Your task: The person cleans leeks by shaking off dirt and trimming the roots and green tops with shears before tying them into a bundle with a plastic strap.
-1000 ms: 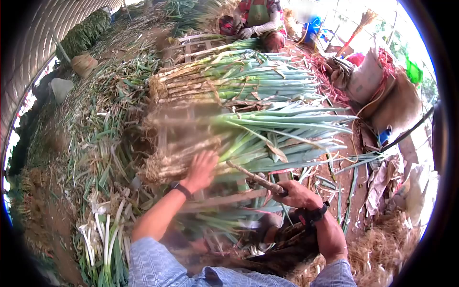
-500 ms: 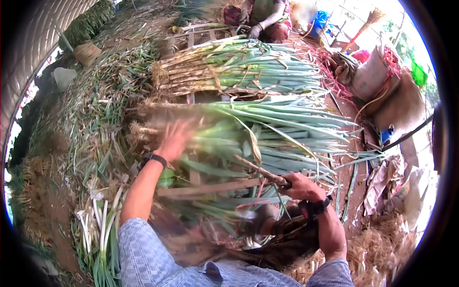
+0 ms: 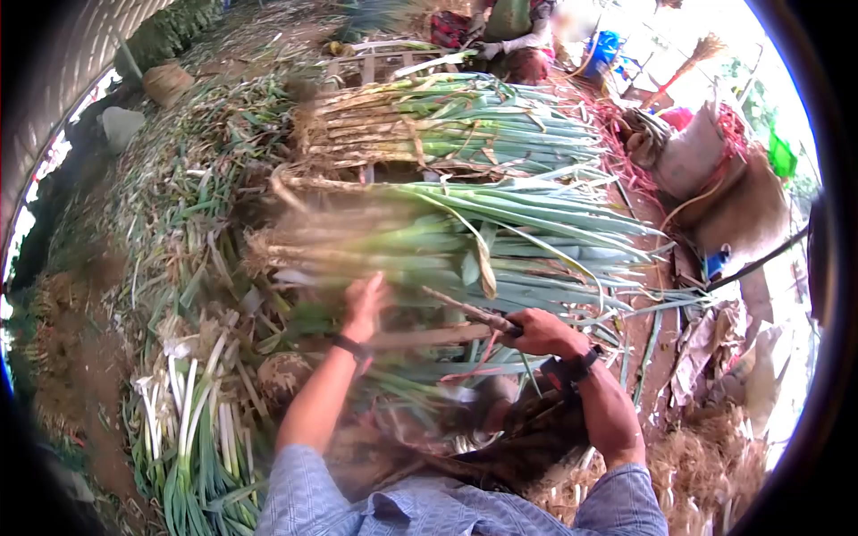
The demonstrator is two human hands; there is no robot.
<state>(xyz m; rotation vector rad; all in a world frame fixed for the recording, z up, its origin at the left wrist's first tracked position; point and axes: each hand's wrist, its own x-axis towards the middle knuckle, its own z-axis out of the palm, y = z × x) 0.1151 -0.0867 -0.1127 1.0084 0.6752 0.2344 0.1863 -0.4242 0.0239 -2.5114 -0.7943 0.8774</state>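
My left hand (image 3: 364, 308) is at the near edge of a pile of long green onions (image 3: 536, 219). Its fingers look stretched out and hold nothing that I can make out, though motion blurs them. The pile's roots point left and its leaves right; the pale stalks are smeared. My right hand (image 3: 547, 335) is closed around one end of a brown wooden stick (image 3: 460, 308), whose other end points up and left towards the leaves. Below the stick runs a wooden slat (image 3: 429, 337).
Another onion bundle (image 3: 447, 125) lies beyond, near a seated person (image 3: 514, 40). Leaf scraps (image 3: 197, 188) cover the ground at left. Trimmed onions (image 3: 188, 411) lie at lower left, with rooty stalks (image 3: 706, 456) at lower right. Stuffed sacks (image 3: 742, 205) and pink strings (image 3: 617, 143) are at right.
My left hand has moved down and right, from over the stalks to the pile's near edge. My right hand has shifted slightly up and left, still holding the stick.
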